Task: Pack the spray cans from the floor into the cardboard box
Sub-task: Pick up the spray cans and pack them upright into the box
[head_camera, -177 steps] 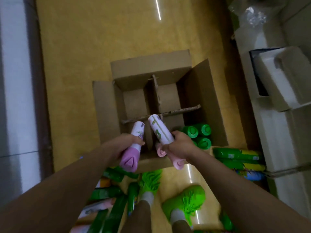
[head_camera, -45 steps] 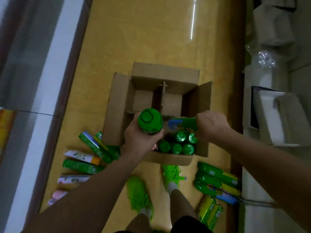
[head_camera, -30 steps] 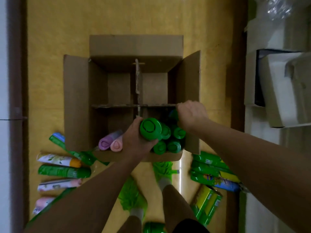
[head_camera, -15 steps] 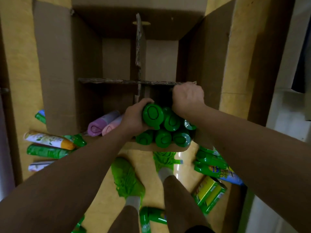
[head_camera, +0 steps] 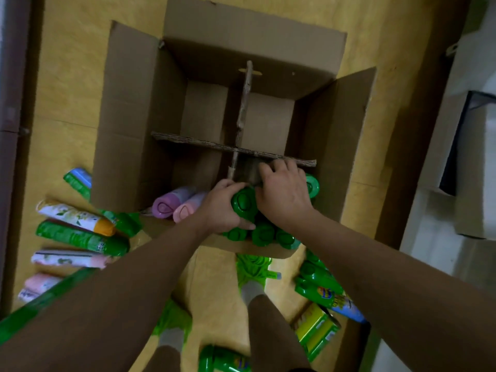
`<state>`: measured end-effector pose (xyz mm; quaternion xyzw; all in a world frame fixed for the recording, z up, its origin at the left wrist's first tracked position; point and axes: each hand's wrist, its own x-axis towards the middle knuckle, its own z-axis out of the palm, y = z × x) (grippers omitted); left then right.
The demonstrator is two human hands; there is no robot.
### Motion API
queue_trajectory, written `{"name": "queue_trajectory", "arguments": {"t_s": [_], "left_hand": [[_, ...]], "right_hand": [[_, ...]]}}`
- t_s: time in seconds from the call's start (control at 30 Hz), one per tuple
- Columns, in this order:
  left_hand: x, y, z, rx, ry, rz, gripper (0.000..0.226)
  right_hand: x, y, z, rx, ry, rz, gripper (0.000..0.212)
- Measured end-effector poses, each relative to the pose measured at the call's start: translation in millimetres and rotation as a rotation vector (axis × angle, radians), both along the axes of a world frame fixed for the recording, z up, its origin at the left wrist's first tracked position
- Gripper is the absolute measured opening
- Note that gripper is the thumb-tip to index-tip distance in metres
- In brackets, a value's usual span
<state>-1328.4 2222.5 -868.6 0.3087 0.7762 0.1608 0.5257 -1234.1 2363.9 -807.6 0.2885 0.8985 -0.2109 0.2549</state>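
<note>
The open cardboard box [head_camera: 128, 116] stands on the yellow floor, split into four by a cross divider [head_camera: 204, 142]. My left hand [head_camera: 220, 210] grips a green-capped spray can [head_camera: 244, 204] upright in the near right compartment, among several other green cans [head_camera: 264, 234]. My right hand [head_camera: 284, 191] lies palm-down over those cans, its fingers against the divider wall. Two pink and purple cans [head_camera: 166, 205] lean in the near left compartment. Both far compartments show bare cardboard.
Loose cans lie on the floor left of the box [head_camera: 80, 238] and right of it [head_camera: 319, 280]; another lies by my legs [head_camera: 222, 361]. My green shoes [head_camera: 255, 267] stand against the box's near wall. White boxes [head_camera: 472, 170] line the right side.
My left hand has pushed its green can lower among the others. My right hand has let go of its can and shifted to the divider. The view has pulled back slightly.
</note>
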Motion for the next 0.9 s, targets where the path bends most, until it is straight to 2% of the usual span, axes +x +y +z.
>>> {"name": "queue_trajectory", "arguments": {"t_s": [0.13, 0.2, 0.3, 0.5, 0.6, 0.67, 0.8, 0.9], "left_hand": [[-8.6, -16.5, 12.9, 0.128, -0.025, 0.167, 0.083], [-15.2, -29.5, 22.3, 0.193, 0.021, 0.358, 0.07], [-30.2, -61.9, 32.7, 0.162, 0.11, 0.649, 0.057], [-62.4, -193.1, 37.2, 0.137, 0.321, 0.923, 0.059], [-73.0, -270.6, 29.9, 0.032, 0.394, 0.994, 0.068], [-76.4, -317.3, 19.9, -0.029, 0.43, 1.046, 0.065], [-73.2, -384.4, -13.2, -0.1, 0.362, 1.176, 0.061], [-70.7, -405.0, -49.1, -0.129, 0.295, 1.212, 0.066]], "right_hand": [[-30.7, -25.3, 11.3, -0.006, 0.015, 0.074, 0.047], [-48.6, -44.3, 17.5, -0.01, 0.041, 0.109, 0.049], [-78.7, -80.5, 23.4, -0.022, 0.075, 0.169, 0.051], [-137.9, -188.9, 18.5, -0.051, 0.14, 0.318, 0.049], [-152.7, -254.2, 0.6, -0.092, 0.164, 0.354, 0.042], [-156.4, -292.8, -15.4, -0.112, 0.166, 0.383, 0.046], [-159.4, -351.0, -58.5, -0.145, 0.057, 0.395, 0.056], [-158.8, -374.0, -108.9, -0.192, -0.09, 0.226, 0.06]]}}
